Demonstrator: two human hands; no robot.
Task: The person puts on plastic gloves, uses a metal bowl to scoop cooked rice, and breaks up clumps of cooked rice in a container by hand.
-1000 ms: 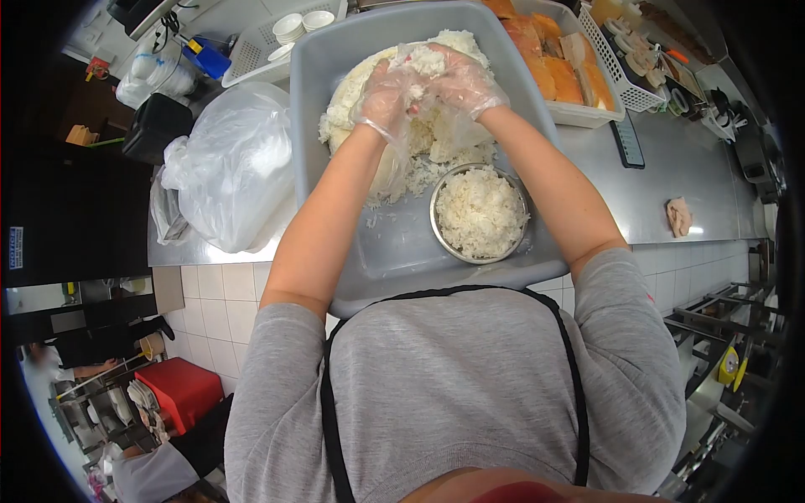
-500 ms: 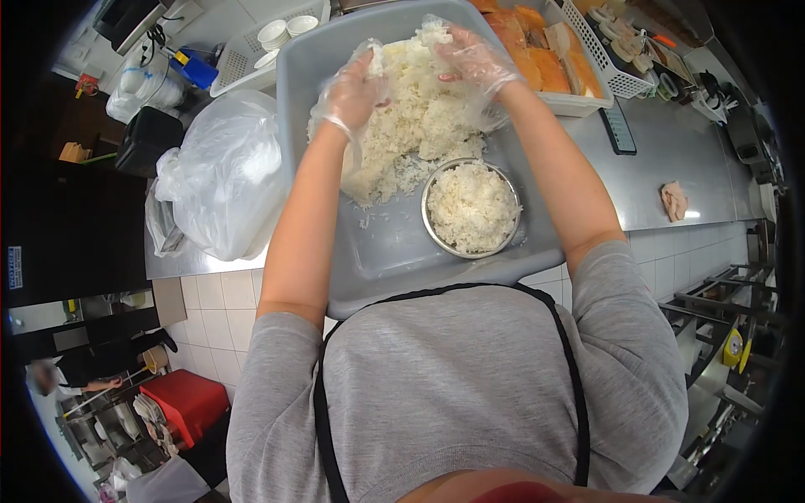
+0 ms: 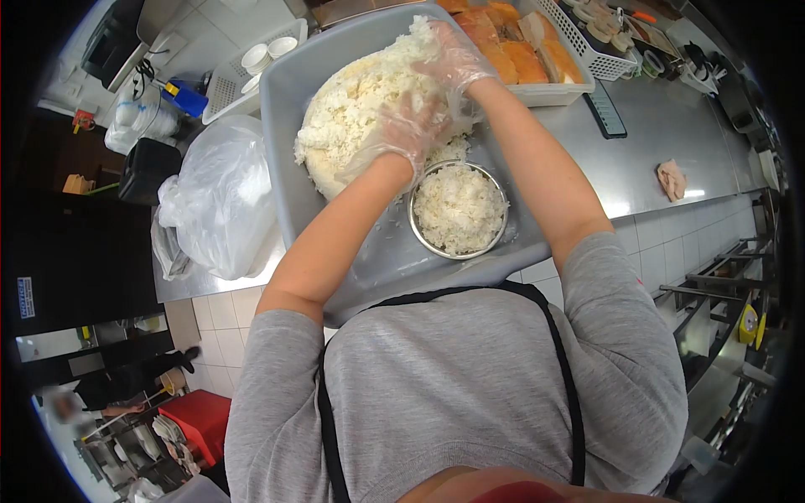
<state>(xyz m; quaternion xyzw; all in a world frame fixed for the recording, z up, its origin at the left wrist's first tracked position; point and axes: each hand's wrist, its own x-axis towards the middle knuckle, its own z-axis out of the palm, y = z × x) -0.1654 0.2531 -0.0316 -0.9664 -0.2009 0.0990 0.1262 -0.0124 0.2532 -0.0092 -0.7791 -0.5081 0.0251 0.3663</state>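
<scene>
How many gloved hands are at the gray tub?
2: the left hand at the rice mound, the right hand farther back, near the tub's far rim. I see no others there.

Tub (image 3: pixel 394 258): upper middle of frame
Rice (image 3: pixel 348 109): heaped in the tub
Bowl (image 3: pixel 461 255): tub's lower right (rice inside too)
Bag (image 3: pixel 222 201): left of the tub
Phone (image 3: pixel 607 115): on counter (image 3: pixel 641 155), right of tub
Cloth (image 3: pixel 672 180): lower right of phone
</scene>
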